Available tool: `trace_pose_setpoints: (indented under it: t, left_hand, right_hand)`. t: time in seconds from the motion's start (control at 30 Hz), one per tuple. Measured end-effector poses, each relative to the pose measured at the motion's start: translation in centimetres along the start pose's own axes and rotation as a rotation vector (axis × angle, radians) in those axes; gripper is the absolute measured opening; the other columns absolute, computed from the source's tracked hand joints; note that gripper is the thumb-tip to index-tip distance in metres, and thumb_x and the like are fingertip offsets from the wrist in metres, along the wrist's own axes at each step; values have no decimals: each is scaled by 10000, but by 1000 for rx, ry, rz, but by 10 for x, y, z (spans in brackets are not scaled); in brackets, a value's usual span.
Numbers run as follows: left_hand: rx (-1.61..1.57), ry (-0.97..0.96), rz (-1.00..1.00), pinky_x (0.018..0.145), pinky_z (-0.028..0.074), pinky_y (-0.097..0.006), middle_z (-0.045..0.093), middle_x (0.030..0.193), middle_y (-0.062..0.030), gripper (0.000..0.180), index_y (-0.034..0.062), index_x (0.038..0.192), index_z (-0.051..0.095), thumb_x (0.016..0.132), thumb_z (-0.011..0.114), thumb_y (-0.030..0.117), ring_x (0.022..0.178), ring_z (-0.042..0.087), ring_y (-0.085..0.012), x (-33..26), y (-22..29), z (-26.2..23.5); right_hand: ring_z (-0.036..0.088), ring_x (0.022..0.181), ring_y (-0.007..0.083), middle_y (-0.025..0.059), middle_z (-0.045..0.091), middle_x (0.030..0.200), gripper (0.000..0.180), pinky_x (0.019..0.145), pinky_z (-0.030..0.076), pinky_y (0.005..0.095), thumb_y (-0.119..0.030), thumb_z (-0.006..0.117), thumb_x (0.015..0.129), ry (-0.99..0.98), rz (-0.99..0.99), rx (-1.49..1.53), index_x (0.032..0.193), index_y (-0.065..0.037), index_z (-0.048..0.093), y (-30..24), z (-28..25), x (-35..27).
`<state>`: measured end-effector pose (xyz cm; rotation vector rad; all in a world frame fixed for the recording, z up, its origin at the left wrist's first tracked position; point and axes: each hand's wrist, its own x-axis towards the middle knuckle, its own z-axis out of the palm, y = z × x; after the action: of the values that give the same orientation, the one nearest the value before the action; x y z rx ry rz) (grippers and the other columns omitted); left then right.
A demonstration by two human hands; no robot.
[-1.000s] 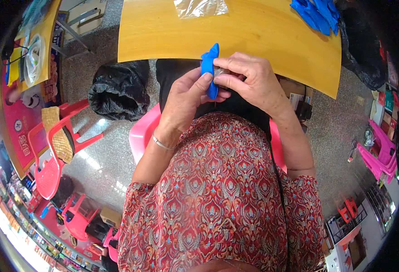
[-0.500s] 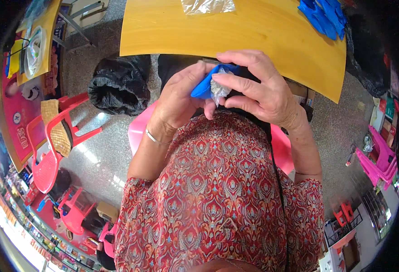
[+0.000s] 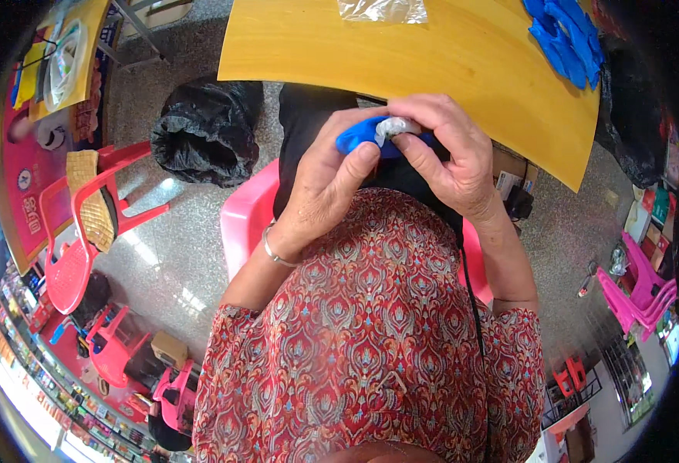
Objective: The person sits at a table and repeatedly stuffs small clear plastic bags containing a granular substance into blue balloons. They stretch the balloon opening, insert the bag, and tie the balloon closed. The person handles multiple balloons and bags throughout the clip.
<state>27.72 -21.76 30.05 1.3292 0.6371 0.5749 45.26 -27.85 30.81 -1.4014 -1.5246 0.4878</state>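
Note:
My left hand [image 3: 324,176] is closed on a small blue piece of thin, soft material [image 3: 357,137], its thumb lying across the near side. From the other side, my right hand [image 3: 461,160] pinches a crumpled whitish, see-through plastic bit [image 3: 396,126] against the blue piece. What the plastic wraps, if anything, I cannot make out. Both hands are in front of my body, just short of the yellow table's [image 3: 386,58] near edge. At the table's far right lies a heap of similar blue pieces [image 3: 565,42].
A clear plastic bag [image 3: 383,10] lies on the table's far part. An open black bin bag [image 3: 204,135] stands on the floor at left, and a red plastic chair [image 3: 73,276] is beyond it. More black plastic [image 3: 634,123] hangs at the table's right side.
The blue piece and plastic have turned from upright to more level. My left thumb now lies on the near side, and my right fingers have closed in. The view has shifted slightly.

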Motion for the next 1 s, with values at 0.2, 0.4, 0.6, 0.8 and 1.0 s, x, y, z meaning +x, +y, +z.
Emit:
trace_pose_setpoints:
  t: [0.2, 0.4, 0.6, 0.8, 1.0]
  left_hand:
    - [-339, 104, -136, 839, 416, -229, 570, 1181, -63, 477, 26, 1298, 502, 988, 440, 383, 973, 520, -98, -4, 0, 7]
    - [-348, 188, -59, 919, 428, -273, 592, 1157, -78, 352, 6, 1269, 519, 965, 516, 183, 1053, 538, -120, -2, 6, 12]
    - [-187, 268, -9, 881, 464, -281, 619, 1061, -89, 191, -19, 1067, 593, 878, 605, 1, 970, 585, -145, 0, 14, 7]
    - [75, 286, 211, 844, 467, -267, 628, 1001, -103, 99, -27, 957, 633, 862, 606, -20, 916, 586, -149, 3, 15, 2]
    - [-124, 361, 305, 852, 468, -292, 631, 1011, -128, 87, -23, 940, 627, 866, 584, -34, 934, 586, -180, 4, 7, 7]
  right_hand:
    - [630, 826, 237, 98, 621, 977, 294, 702, 512, 297, -10, 691, 767, -10, -166, -23, 1052, -52, 637, -2, 3, 4]
    - [630, 800, 216, 90, 622, 935, 257, 685, 511, 285, 19, 694, 755, -26, -59, 12, 998, -54, 659, -3, -7, 4]
    - [623, 782, 207, 86, 620, 921, 288, 677, 508, 274, 23, 699, 749, 13, -35, 5, 1022, -61, 665, -4, -10, 4]
    - [614, 813, 210, 81, 592, 946, 288, 681, 507, 282, -20, 717, 747, -96, -148, -22, 1026, -73, 664, -5, -13, 5]
    - [607, 833, 219, 88, 568, 975, 332, 687, 516, 301, -117, 775, 687, -145, -97, -60, 985, -56, 641, -17, -13, 5]
